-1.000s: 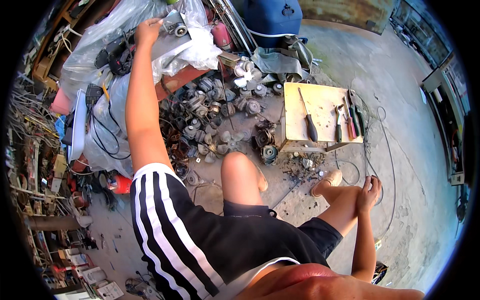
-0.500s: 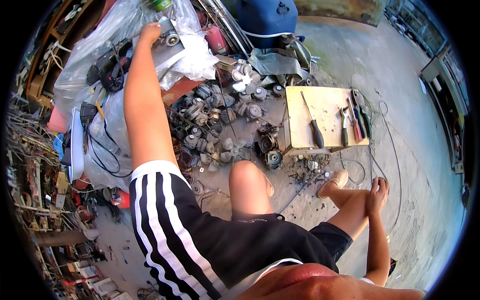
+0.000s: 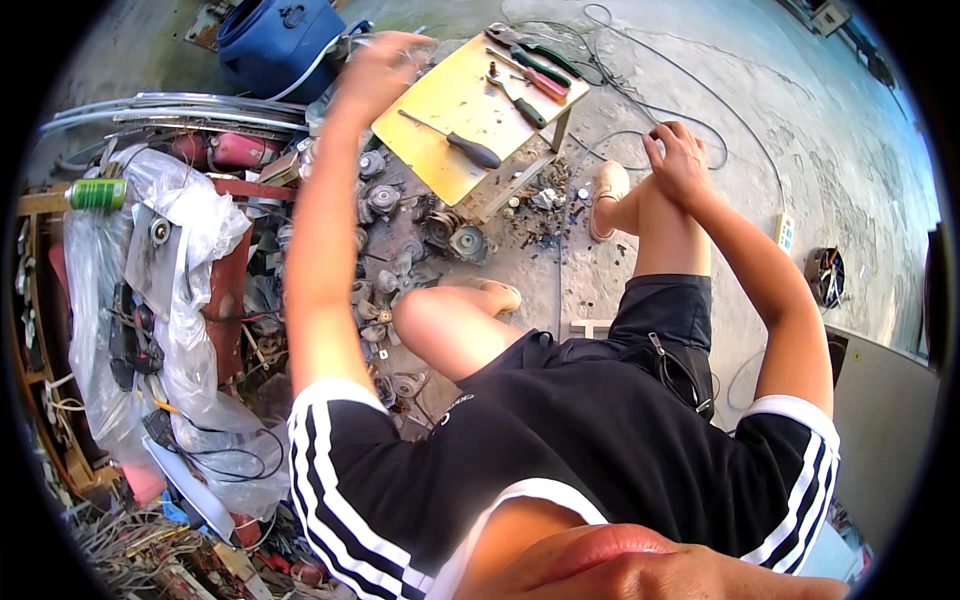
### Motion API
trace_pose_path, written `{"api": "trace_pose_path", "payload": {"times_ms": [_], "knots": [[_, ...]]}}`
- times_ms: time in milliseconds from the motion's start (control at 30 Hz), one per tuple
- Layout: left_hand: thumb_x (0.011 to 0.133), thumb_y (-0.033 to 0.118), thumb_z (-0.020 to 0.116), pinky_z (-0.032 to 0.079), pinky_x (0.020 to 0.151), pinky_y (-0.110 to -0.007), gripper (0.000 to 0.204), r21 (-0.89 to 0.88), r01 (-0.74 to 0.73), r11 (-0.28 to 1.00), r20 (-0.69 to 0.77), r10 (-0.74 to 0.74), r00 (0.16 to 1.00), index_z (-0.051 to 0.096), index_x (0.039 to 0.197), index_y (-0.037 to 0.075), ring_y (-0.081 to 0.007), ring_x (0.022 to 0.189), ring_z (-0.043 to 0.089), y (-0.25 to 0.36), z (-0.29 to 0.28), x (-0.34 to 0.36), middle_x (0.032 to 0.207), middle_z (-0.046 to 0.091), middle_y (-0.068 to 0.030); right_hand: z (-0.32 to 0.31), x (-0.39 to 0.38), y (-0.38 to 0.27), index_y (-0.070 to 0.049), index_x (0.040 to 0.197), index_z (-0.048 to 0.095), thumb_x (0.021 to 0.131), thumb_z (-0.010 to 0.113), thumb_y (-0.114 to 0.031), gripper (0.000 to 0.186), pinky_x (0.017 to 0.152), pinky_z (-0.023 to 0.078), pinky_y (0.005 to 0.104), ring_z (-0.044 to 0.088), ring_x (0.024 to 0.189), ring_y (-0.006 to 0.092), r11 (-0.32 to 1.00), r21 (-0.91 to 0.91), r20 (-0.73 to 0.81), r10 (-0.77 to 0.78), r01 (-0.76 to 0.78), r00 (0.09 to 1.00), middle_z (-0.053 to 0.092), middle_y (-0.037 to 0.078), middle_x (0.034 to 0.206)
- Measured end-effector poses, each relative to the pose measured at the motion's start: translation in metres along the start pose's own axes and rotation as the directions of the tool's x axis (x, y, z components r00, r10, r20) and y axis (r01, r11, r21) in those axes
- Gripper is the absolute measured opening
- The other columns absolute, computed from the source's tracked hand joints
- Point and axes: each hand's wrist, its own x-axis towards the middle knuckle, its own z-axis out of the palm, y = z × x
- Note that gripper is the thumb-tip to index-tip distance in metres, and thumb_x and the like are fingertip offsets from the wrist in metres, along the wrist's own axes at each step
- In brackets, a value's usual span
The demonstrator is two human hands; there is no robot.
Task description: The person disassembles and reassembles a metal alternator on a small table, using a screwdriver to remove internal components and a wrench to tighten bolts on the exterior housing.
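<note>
My left hand is raised at the far left edge of a low wooden table. Motion smears its fingers, so I cannot make out whether it holds anything. My right hand rests on my right knee, fingers loosely bent and apart, nothing in it. On the table lie a black-handled screwdriver, a tool with a dark green handle, a red-handled tool and dark green-handled pliers. Dark crumbs are scattered across the tabletop.
Several small dirty motors lie on the floor left of the table. Clear plastic sheeting covers a pile at left, with a green can nearby. A blue barrel stands far left. A cable loops over the floor.
My left hand has left the metal part on the plastic-covered pile and swung right to the table's edge. The view has turned right. My right hand stays on the knee.
</note>
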Motion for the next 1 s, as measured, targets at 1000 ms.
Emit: {"api": "trace_pose_path", "payload": {"times_ms": [1000], "knots": [[0.078, 0.039, 0.073, 0.031, 0.099, -0.048, 0.022, 0.413, 0.065, 0.908, 0.079, -0.107, 0.991, 0.073, 0.093, 0.024, -0.0216, 0.109, 0.056, 0.021, 0.205, 0.028, 0.097, 0.070, 0.0025, -0.004, 0.000, 0.014, -0.006, 0.097, 0.069, 0.094, 0.055, -0.036, 0.034, 0.097, 0.038, 0.0441, 0.057, 0.109, 0.0307, 0.994, 0.071, 0.037, 0.081, -0.083, 0.996, 0.063, 0.012, 0.111]]}}
